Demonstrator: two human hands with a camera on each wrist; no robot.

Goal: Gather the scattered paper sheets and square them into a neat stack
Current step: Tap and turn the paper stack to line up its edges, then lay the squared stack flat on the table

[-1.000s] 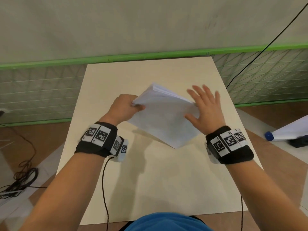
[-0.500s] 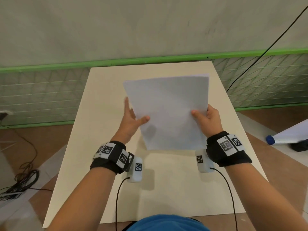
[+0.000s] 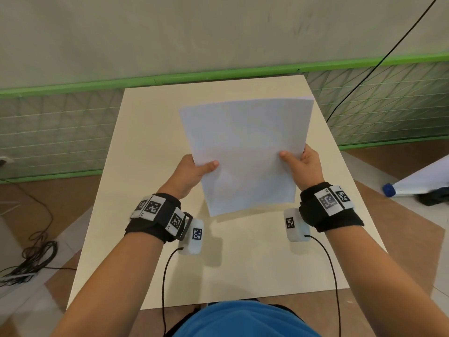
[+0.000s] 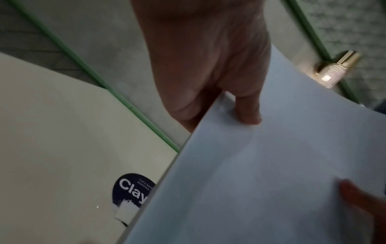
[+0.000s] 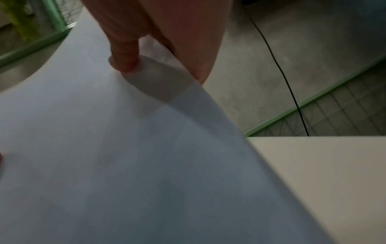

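Head view first: nearest to us is a blue shirt at the near edge of the table, and our two forearms reach forward over that edge. Each wrist wears a black band with printed square markers, and a small white camera box with a thin black cable hangs under each.

Beyond the wrists we hold the paper stack upright above the middle of the table, tilted a little so its top leans toward the right edge. Its lower edge is just above or on the tabletop; we cannot tell which, though a shadow lies right beneath it. Our left hand grips the stack's left edge, thumb on the front face and fingers hidden behind. Our right hand grips the right edge the same way. At the top right corner a few sheet edges show slightly offset.

From the left wrist, the thumb presses the front sheet, and a dark round sticker on the table shows beside the paper's edge. From the right wrist, the thumb lies on the paper near its edge.

Past the far edge of the table run a green rail with netting and a grey wall.
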